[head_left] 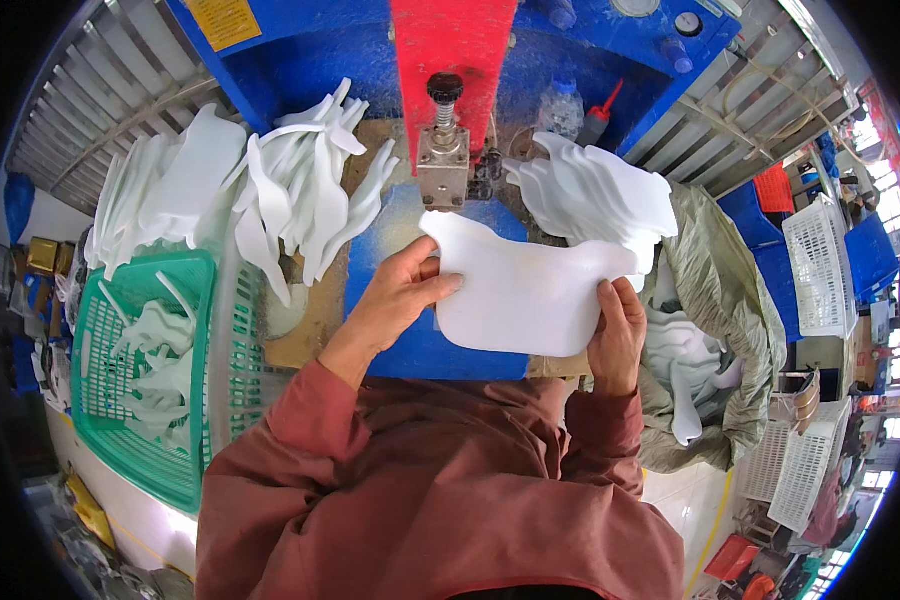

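A white, smooth, flat piece with a wavy upper edge (525, 290) is held up in front of me, over the blue work surface (385, 350). My left hand (395, 300) pinches its left side, thumb on the near face. At the opposite side, my right hand (620, 335) grips the right edge between thumb and fingers. Just beyond the piece's upper left corner stands the metal head (443, 165) of a machine, with a black knob and a spring, below a red arm (455, 50). Whether the piece touches this head I cannot tell.
Stacked white pieces lie at the left (190, 180) and right (600, 190), beside a heap of narrow curved ones (310, 180). A green basket (208, 350) with white scraps stands left; a grey-green sack (735, 320) of white pieces, right. Behind is a blue machine frame (590, 45).
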`<state>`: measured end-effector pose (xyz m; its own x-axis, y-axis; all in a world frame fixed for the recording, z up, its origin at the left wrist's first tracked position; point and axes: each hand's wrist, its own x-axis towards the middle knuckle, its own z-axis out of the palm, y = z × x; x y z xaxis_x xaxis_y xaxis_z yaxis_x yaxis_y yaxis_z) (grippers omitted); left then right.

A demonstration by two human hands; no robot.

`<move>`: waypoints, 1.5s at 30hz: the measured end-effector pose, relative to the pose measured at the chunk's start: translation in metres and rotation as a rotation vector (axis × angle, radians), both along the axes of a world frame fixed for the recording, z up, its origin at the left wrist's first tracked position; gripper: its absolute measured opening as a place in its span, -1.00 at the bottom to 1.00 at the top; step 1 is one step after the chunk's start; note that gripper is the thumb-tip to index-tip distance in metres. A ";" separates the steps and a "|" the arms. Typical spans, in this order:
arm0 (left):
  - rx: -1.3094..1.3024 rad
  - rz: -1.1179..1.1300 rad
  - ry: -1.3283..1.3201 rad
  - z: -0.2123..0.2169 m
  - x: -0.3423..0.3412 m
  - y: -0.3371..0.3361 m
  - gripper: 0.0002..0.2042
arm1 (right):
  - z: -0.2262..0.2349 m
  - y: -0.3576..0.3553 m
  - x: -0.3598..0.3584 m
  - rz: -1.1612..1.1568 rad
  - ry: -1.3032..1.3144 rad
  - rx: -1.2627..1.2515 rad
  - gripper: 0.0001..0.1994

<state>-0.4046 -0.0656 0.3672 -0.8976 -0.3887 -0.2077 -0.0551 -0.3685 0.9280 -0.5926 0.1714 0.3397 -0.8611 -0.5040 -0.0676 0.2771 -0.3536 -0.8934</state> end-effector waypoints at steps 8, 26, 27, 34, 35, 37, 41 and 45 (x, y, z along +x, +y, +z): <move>0.013 -0.027 0.000 -0.005 -0.005 0.002 -0.64 | -0.003 0.008 0.004 -0.022 0.019 0.000 -0.84; -0.423 0.527 -0.292 -0.056 0.149 -0.073 -0.48 | -0.066 0.036 0.018 0.240 0.497 0.834 -0.76; -0.575 0.600 -0.343 -0.063 0.156 -0.084 -0.48 | -0.065 0.039 0.017 0.239 0.482 0.823 -0.77; -0.670 1.021 -0.580 -0.136 0.159 -0.097 -0.33 | -0.063 0.038 0.038 0.341 0.533 0.807 -0.73; -0.628 1.054 -0.539 -0.141 0.158 -0.099 -0.34 | -0.064 0.036 0.041 0.378 0.552 0.818 -0.72; -0.723 1.002 -0.481 -0.143 0.157 -0.107 -0.41 | -0.064 0.033 0.044 0.427 0.580 0.822 -0.70; -0.736 1.044 -0.446 -0.136 0.141 -0.125 -0.58 | -0.063 0.030 0.044 0.420 0.650 0.791 -0.70; -0.728 1.133 -0.337 -0.123 0.134 -0.123 -0.75 | -0.063 0.030 0.046 0.420 0.650 0.777 -0.70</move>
